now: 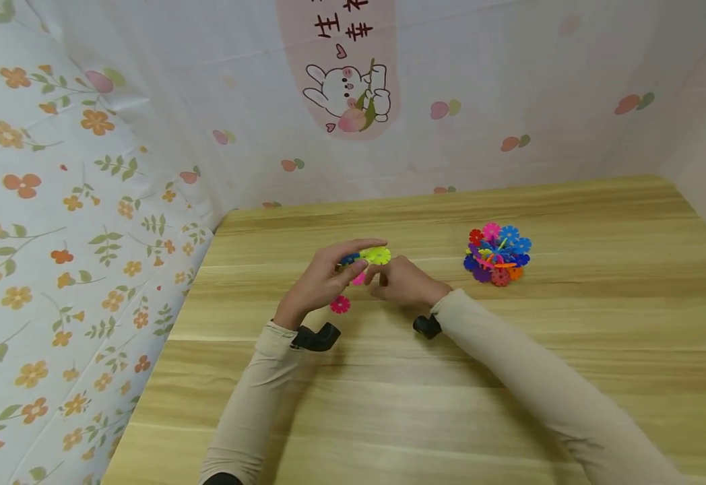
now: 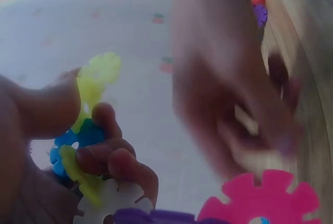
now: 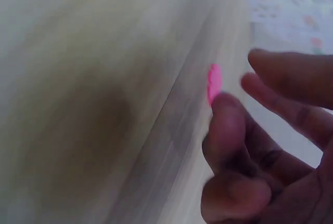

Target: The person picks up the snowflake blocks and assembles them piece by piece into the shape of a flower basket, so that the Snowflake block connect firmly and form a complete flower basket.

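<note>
My left hand (image 1: 323, 279) grips a joined piece made of notched, flower-shaped plastic discs. In the left wrist view, a yellow disc (image 2: 101, 69) rises past the thumb, and a blue disc (image 2: 65, 154) and a white disc (image 2: 106, 200) lie by the curled fingers. A purple disc (image 2: 151, 216) shows edge-on beside a large pink disc (image 2: 270, 195) close to the camera. My right hand (image 1: 406, 281) is just right of the piece, its fingers loosely bent with a gap between them. Beyond its fingertips, a pink disc (image 3: 214, 81) appears edge-on.
A multicoloured cluster of joined discs (image 1: 497, 256) stands on the wooden table (image 1: 601, 323) to the right of my hands. Behind the table hangs a white printed cloth (image 1: 480, 67); a floral cloth (image 1: 74, 236) covers the left side.
</note>
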A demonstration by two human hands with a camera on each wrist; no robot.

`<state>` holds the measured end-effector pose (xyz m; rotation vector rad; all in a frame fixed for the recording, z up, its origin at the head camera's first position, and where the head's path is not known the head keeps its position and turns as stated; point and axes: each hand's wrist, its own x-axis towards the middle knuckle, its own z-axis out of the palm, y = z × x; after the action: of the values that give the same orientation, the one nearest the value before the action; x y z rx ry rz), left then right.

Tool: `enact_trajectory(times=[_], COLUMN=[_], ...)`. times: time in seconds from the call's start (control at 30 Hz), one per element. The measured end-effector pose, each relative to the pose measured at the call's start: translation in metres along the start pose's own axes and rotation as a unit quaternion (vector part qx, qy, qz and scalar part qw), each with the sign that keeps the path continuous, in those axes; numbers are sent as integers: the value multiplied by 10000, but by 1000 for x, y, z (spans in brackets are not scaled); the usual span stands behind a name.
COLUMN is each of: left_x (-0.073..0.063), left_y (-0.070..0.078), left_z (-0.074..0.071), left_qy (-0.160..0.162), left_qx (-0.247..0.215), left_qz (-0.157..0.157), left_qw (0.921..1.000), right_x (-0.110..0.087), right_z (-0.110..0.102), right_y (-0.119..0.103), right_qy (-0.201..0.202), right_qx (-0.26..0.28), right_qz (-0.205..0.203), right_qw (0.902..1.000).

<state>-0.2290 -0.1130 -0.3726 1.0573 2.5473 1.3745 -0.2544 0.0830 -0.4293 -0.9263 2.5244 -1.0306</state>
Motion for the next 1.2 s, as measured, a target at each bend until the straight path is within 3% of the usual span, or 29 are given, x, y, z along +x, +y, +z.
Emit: enact_trajectory(times=[0.1, 0.2, 0.27, 0.37, 0.5, 0.6, 0.73, 0.87, 1.0, 1.2], left_x=[3, 5, 5, 5, 6, 6, 9, 10, 9, 14], left_y=[1, 0, -1, -3, -5, -6, -7, -7, -8, -5], left_z=[3, 5, 6, 8, 11, 14, 23, 34, 46, 62], left_qy=[-63, -153, -209, -275, -351, -382, -411, -477, -554, -553], left_qx=[-21, -26, -39, -74, -102, -130, -143, -210, -293, -439], left_qz=[136, 176, 166, 132, 101, 33, -10, -81, -258, -238], left_qw=[9999, 9997, 9996, 9995, 9993, 9992, 9991, 9986, 9977, 9972], right_x=[17, 28, 31, 29, 18, 3, -26, -59, -87, -103], right_z=[4, 6, 6, 5, 2, -1, -10, -20, -22, -11], right_y=[-5, -7, -6, -4, 3, 11, 21, 26, 26, 22], right_qy=[-153, -477, -605, -563, -231, -14, 254, 1052, 2240, 3490], right_qx=[-563, -1105, -1303, -1285, -533, -112, 50, 525, 781, -51], right_qz=[466, 1062, 1195, 1049, 605, 177, -9, 131, -105, -895], right_qw=[9972, 9870, 9824, 9845, 9965, 9998, 9997, 9930, 9714, 9328])
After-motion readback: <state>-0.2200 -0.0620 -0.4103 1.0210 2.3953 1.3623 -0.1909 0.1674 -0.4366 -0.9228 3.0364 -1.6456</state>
